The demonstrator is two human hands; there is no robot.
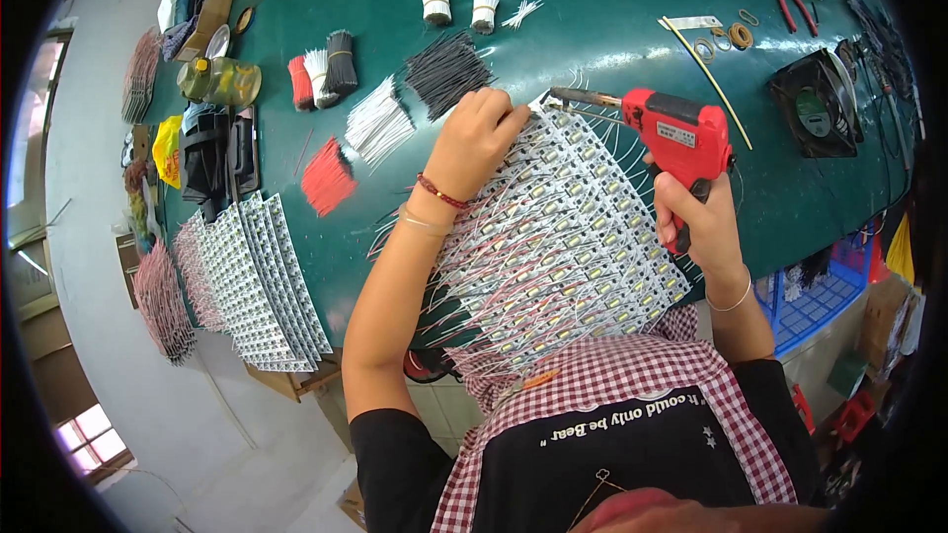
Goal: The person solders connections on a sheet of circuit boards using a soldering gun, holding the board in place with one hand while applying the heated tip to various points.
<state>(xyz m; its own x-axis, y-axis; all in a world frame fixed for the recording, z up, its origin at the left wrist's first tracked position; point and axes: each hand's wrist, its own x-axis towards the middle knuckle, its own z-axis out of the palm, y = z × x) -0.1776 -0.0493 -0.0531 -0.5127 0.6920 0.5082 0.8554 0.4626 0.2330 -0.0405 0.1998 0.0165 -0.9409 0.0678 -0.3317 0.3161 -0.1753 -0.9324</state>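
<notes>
My right hand (709,227) grips a red and black soldering gun (679,128) by its handle. The gun points left, and its tip reaches the far corner of a white circuit board panel (617,237). Rows of small components cover this panel, with white and red wires trailing off its left side. My left hand (482,136) is closed in a pinch at the same corner, close to the gun's tip; whatever lies between its fingers is too small to make out. Just beyond this hand lies a pile of black wires (446,71).
White wires (379,124) and red wires (329,178) lie to the left on the green table (592,0). More wired panels (259,286) hang over its left edge. At the right stand a black fan (815,104) and red-handled pliers (780,0). A blue basket (815,301) sits below the table edge.
</notes>
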